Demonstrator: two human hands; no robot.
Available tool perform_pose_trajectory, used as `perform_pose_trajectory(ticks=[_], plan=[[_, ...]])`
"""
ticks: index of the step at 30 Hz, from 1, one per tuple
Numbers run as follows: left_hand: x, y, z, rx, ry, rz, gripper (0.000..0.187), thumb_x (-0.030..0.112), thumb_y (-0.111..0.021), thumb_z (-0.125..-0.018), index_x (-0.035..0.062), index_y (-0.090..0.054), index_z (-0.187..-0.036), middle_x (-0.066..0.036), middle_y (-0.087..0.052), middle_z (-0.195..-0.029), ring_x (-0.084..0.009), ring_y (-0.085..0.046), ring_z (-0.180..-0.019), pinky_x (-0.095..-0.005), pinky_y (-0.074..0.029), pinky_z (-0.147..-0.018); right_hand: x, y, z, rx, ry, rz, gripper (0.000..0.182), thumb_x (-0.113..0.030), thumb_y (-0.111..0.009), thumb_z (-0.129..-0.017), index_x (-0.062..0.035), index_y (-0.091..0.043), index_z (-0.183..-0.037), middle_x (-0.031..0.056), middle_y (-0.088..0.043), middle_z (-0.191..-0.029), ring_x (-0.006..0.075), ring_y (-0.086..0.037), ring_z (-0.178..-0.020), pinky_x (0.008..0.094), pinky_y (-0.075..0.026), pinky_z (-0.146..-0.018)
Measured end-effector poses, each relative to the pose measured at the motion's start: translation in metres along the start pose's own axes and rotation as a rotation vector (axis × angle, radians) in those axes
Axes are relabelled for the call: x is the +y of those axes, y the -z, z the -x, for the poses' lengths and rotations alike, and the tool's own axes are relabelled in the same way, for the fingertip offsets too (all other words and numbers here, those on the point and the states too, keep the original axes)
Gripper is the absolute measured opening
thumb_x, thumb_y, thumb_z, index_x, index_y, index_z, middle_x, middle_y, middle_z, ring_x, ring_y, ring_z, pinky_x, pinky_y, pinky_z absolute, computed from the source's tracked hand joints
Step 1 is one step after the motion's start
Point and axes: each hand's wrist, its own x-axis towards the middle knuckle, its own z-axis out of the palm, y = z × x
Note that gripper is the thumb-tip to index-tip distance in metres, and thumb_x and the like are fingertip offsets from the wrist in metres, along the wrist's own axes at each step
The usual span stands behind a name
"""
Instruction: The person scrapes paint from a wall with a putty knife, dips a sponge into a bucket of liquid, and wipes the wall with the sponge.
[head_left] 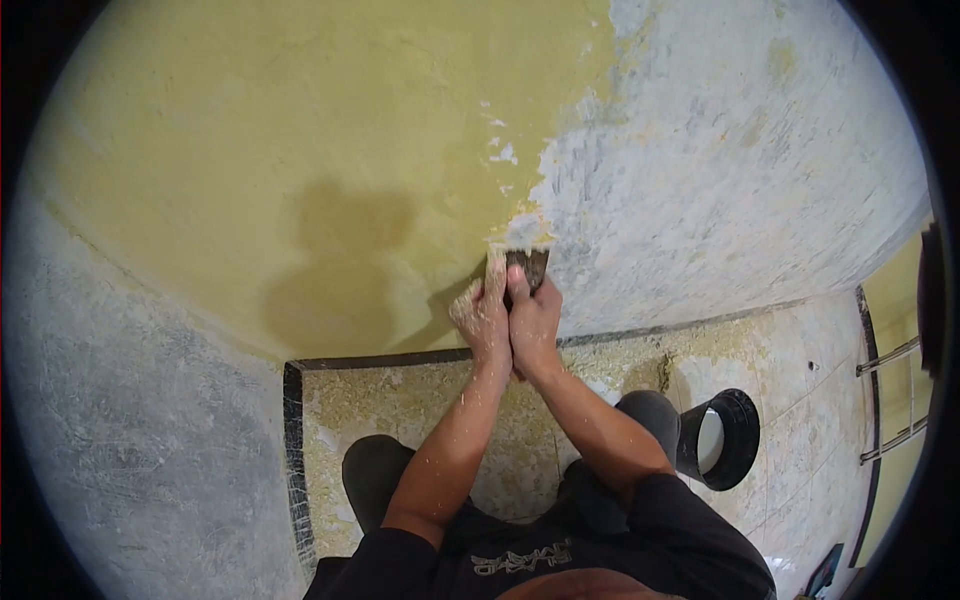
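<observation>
A dark flat scraper blade [527,268] meets the wall where yellow paint [400,120] borders the bare grey-white surface [680,200]. My right hand [535,315] is closed around the scraper, its thumb on the blade. Pressed against it on the left, my left hand [482,315] has its fingers closed at the scraper's left side, with paint flakes stuck to the skin. The scraper's handle is hidden by the hands. A small pale patch [522,232] shows just above the blade.
A black bucket [740,440] with pale contents stands on the floor right of my knee. Paint flakes [390,400] litter the floor along a dark skirting strip [420,357]. A grey scraped wall [150,430] is at left, metal rails [890,358] at far right.
</observation>
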Motion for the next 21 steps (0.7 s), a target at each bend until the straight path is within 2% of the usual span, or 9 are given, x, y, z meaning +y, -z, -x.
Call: perform_pose_trajectory(ticks=[2, 4, 7, 10, 14, 16, 18, 19, 21], plan=[[0.025, -0.010, -0.004, -0.038, -0.061, 0.049, 0.041, 0.030, -0.071, -0.087, -0.0035, -0.060, -0.068, 0.004, -0.053, -0.063, -0.0071, -0.043, -0.063, -0.0278, -0.039, -0.055, -0.022, -0.007, -0.004, -0.011, 0.127, 0.017, 0.025, -0.020, -0.056, -0.095, 0.0049, -0.058, -0.096, 0.0059, -0.061, -0.083, 0.0123, -0.051, -0.077, 0.0300, -0.045, -0.071], [0.032, -0.011, -0.003, -0.064, -0.004, 0.195, 0.041, 0.031, -0.071, -0.086, -0.0033, -0.059, -0.067, 0.005, -0.051, -0.063, -0.0073, -0.041, -0.062, -0.0279, -0.039, -0.054, -0.023, -0.010, -0.003, -0.048, 0.092, -0.080, 0.025, -0.020, -0.056, -0.096, 0.0050, -0.057, -0.095, 0.0057, -0.061, -0.082, 0.0124, -0.051, -0.076, 0.0302, -0.045, -0.070], [0.009, 0.002, -0.003, -0.050, -0.040, -0.040, 0.040, 0.029, -0.071, -0.086, -0.0039, -0.059, -0.067, 0.003, -0.054, -0.063, -0.0075, -0.044, -0.062, -0.0283, -0.039, -0.054, -0.001, -0.001, 0.004, -0.010, 0.111, 0.015, 0.026, -0.021, -0.054, -0.096, 0.0054, -0.057, -0.096, 0.0061, -0.061, -0.084, 0.0127, -0.051, -0.077, 0.0300, -0.045, -0.071], [0.008, -0.003, 0.011, -0.006, 0.063, 0.074, 0.040, 0.030, -0.072, -0.086, -0.0044, -0.060, -0.068, 0.003, -0.054, -0.063, -0.0078, -0.044, -0.062, -0.0286, -0.039, -0.054, 0.005, 0.001, 0.005, -0.015, 0.005, -0.048, 0.023, -0.018, -0.051, -0.098, 0.0042, -0.057, -0.099, 0.0049, -0.062, -0.088, 0.0109, -0.053, -0.077, 0.0290, -0.045, -0.071], [0.022, -0.010, -0.004, -0.035, -0.076, 0.035, 0.040, 0.029, -0.072, -0.086, -0.0046, -0.060, -0.068, 0.003, -0.055, -0.063, -0.0073, -0.043, -0.061, -0.0290, -0.038, -0.053, -0.017, -0.005, -0.004, -0.026, 0.059, -0.029, 0.022, -0.017, -0.052, -0.098, 0.0042, -0.057, -0.099, 0.0048, -0.061, -0.088, 0.0111, -0.052, -0.077, 0.0287, -0.045, -0.071], [0.018, -0.009, -0.003, -0.026, 0.001, 0.080, 0.043, 0.031, -0.071, -0.086, -0.0049, -0.057, -0.067, 0.003, -0.052, -0.062, -0.0075, -0.041, -0.060, -0.0296, -0.037, -0.052, -0.020, -0.006, 0.001, -0.049, 0.057, -0.068, 0.023, -0.018, -0.052, -0.098, 0.0043, -0.057, -0.100, 0.0049, -0.061, -0.088, 0.0110, -0.051, -0.077, 0.0288, -0.045, -0.071], [0.005, -0.003, -0.003, -0.036, -0.090, -0.060, 0.043, 0.030, -0.070, -0.087, -0.0045, -0.057, -0.066, 0.004, -0.052, -0.062, -0.0075, -0.041, -0.060, -0.0295, -0.037, -0.052, -0.007, -0.001, 0.002, 0.016, 0.117, 0.027, 0.026, -0.021, -0.054, -0.096, 0.0045, -0.058, -0.093, 0.0056, -0.061, -0.083, 0.0126, -0.051, -0.077, 0.0305, -0.045, -0.071], [0.003, 0.003, 0.001, -0.057, -0.004, -0.141, 0.029, 0.025, -0.073, -0.086, -0.0020, -0.066, -0.078, 0.000, -0.061, -0.075, -0.0089, -0.051, -0.066, -0.0265, -0.044, -0.060, 0.005, 0.001, 0.003, 0.026, 0.090, -0.004, 0.026, -0.021, -0.054, -0.096, 0.0047, -0.057, -0.092, 0.0058, -0.061, -0.082, 0.0127, -0.051, -0.075, 0.0308, -0.045, -0.070], [0.001, -0.002, 0.007, -0.052, 0.037, -0.058, 0.029, 0.026, -0.073, -0.086, -0.0019, -0.066, -0.078, 0.000, -0.061, -0.075, -0.0091, -0.051, -0.067, -0.0266, -0.044, -0.060, 0.012, 0.006, 0.002, 0.012, 0.043, -0.043, 0.026, -0.021, -0.054, -0.096, 0.0049, -0.057, -0.093, 0.0059, -0.061, -0.082, 0.0129, -0.051, -0.075, 0.0310, -0.045, -0.070]])
